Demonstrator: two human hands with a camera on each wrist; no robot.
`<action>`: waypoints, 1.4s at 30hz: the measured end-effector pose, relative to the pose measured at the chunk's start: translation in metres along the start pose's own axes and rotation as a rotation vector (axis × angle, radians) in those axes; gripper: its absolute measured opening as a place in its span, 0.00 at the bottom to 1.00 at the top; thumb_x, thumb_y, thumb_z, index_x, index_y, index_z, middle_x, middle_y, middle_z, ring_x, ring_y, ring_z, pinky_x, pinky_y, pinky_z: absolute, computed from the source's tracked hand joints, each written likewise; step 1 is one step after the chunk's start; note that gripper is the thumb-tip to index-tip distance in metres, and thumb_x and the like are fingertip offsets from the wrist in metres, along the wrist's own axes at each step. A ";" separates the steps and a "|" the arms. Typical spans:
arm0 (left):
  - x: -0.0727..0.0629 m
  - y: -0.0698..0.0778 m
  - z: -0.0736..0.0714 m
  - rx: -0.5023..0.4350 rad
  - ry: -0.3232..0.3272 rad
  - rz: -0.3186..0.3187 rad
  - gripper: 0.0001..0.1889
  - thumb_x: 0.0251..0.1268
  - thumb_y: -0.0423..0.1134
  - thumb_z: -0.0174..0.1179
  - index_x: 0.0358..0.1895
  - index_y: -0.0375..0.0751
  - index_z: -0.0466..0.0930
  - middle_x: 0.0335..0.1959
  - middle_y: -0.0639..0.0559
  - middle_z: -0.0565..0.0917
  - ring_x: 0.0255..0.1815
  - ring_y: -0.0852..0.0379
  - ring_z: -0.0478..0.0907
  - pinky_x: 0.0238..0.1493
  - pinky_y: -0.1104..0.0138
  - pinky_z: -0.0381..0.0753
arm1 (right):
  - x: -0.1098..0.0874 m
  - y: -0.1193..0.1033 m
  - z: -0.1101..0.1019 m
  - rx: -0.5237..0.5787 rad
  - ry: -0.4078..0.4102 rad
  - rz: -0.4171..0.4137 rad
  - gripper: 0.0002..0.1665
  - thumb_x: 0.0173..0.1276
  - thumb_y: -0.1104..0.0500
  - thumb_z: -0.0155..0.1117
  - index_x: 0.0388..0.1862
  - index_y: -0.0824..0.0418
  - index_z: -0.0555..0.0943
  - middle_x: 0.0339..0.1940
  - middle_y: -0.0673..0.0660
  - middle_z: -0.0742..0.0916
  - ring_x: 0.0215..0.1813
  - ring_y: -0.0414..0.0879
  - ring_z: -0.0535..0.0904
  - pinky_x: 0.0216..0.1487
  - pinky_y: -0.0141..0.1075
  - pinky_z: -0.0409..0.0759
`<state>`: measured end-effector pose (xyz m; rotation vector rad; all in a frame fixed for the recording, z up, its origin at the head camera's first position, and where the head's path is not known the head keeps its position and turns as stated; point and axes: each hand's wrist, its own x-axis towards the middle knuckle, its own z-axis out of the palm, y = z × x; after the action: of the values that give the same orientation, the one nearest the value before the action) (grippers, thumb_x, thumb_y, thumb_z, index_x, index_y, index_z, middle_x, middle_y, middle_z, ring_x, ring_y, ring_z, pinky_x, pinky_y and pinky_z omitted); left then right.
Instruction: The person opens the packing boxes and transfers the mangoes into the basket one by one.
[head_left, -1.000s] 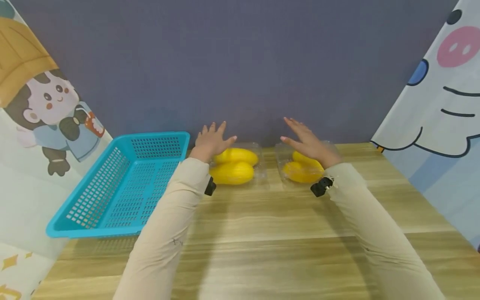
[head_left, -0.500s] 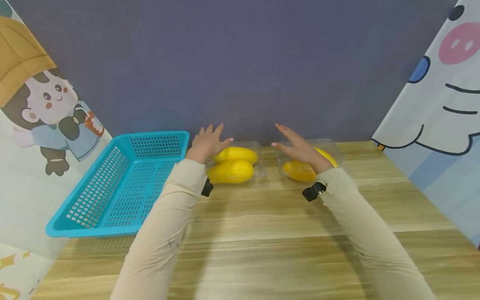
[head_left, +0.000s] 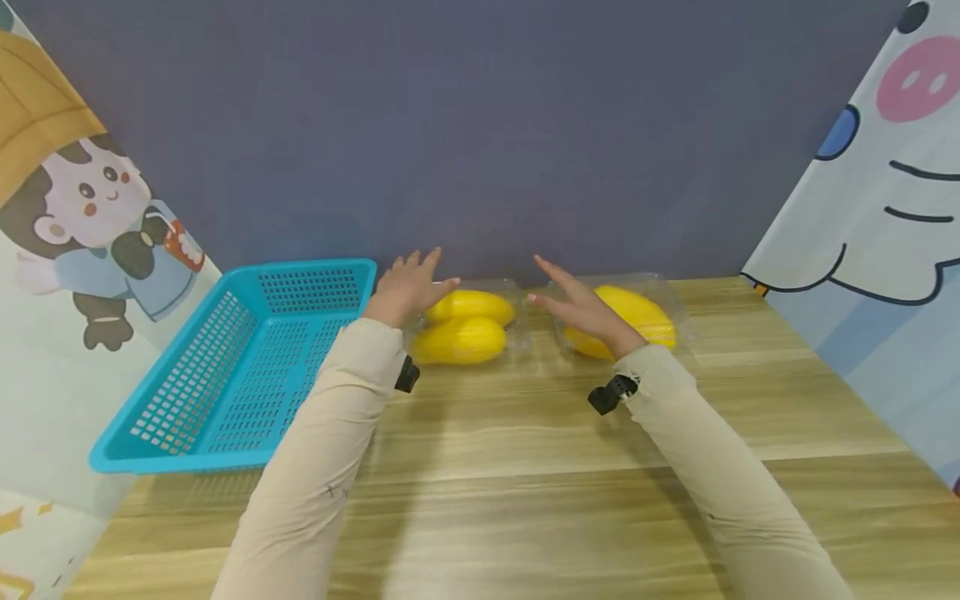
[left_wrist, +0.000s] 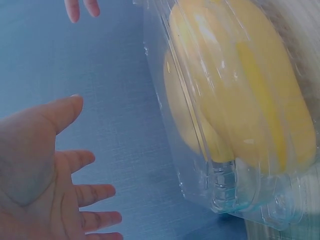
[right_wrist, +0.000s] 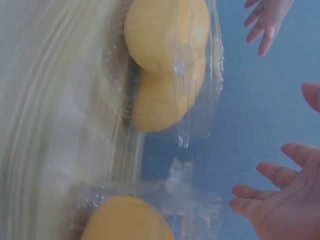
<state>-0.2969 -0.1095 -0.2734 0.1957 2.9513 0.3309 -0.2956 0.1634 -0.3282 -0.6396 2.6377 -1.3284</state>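
Note:
My left hand (head_left: 405,287) hovers with spread fingers at the left end of a clear plastic box (head_left: 517,342) holding two oblong yellow fruits (head_left: 461,340). In the left wrist view its palm and straight fingers (left_wrist: 97,194) are apart from the box. A second clear plastic box (head_left: 681,304) with yellow fruits (head_left: 637,312) stands to the right. Over its left part reaches my right hand (head_left: 585,310), fingers extended and thumb apart, covering part of the fruit in the head view. Both hands hold nothing.
A blue perforated basket (head_left: 255,462) stands left of my left arm. The wooden table (head_left: 487,517) meets a grey-blue upright panel (head_left: 480,142) behind the boxes. Cartoon-printed panels (head_left: 862,208) flank both sides.
My right hand has moved left and slightly down, uncovering more of the right box's fruit. My left hand has drifted slightly left. The boxes and basket stay in place.

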 end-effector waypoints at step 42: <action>-0.008 -0.004 -0.003 0.007 -0.163 0.056 0.39 0.71 0.62 0.39 0.76 0.49 0.36 0.76 0.39 0.45 0.75 0.39 0.44 0.70 0.44 0.50 | -0.015 0.000 0.059 0.049 0.016 0.072 0.52 0.68 0.46 0.57 0.77 0.55 0.37 0.77 0.62 0.47 0.76 0.61 0.41 0.70 0.62 0.43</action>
<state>-0.2904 -0.1153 -0.2705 0.2919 2.7900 0.2975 -0.2655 0.1264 -0.3651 -0.5242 2.6050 -1.3791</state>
